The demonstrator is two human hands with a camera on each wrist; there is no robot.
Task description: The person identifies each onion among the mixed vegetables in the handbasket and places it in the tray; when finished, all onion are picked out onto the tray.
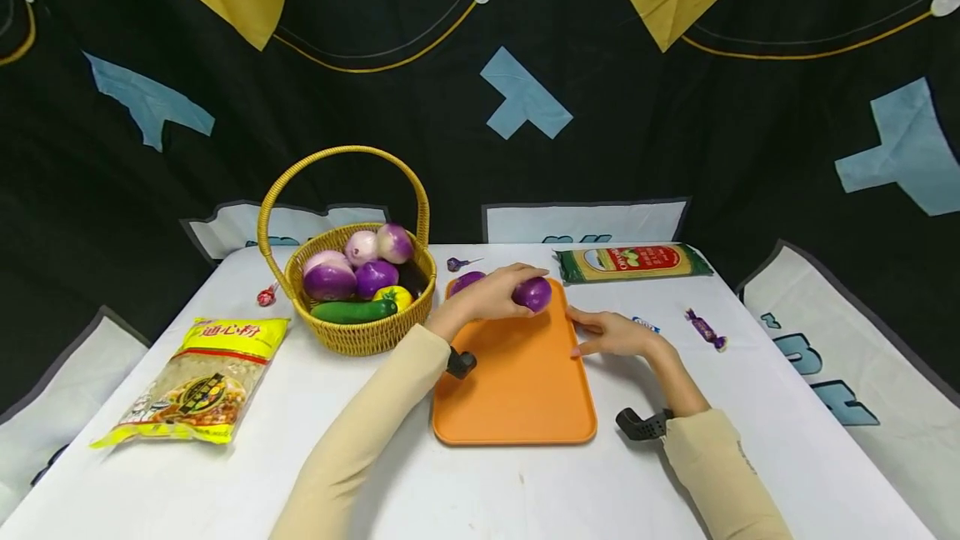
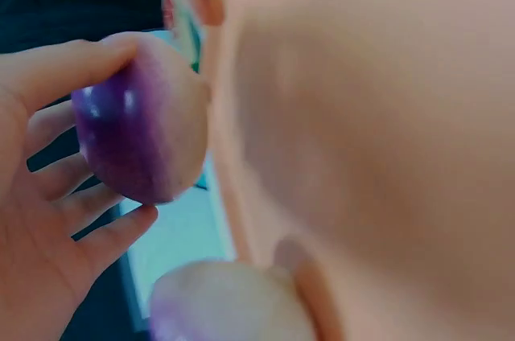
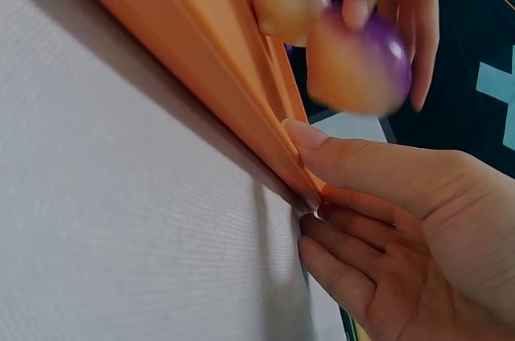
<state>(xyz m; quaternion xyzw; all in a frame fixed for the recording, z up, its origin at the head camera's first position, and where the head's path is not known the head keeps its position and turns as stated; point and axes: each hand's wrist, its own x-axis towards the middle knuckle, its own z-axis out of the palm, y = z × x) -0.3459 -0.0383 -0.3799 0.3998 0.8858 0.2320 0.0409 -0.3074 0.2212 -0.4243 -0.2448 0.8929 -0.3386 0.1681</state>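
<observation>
My left hand (image 1: pixel 498 294) grips a purple-and-white turnip (image 1: pixel 533 294) over the far part of an orange tray (image 1: pixel 517 390). In the left wrist view, thumb and fingers curl round this turnip (image 2: pixel 145 120), its pale side facing the tray. A second turnip (image 1: pixel 467 281) sits in the tray's far left corner, partly hidden behind the left hand; the right wrist view also shows that turnip (image 3: pixel 288 5). At the tray's right edge, my right hand (image 1: pixel 613 333) pinches the rim (image 3: pixel 265 128), thumb over it and fingers on the outer side and below.
Left of the tray stands a wicker basket (image 1: pixel 367 340) with turnips, a cucumber and a yellow pepper. A yellow pasta bag (image 1: pixel 202 382) lies farther left. At the back right lies a noodle packet (image 1: pixel 633 262); a purple wrapped candy (image 1: pixel 706 330) is nearer.
</observation>
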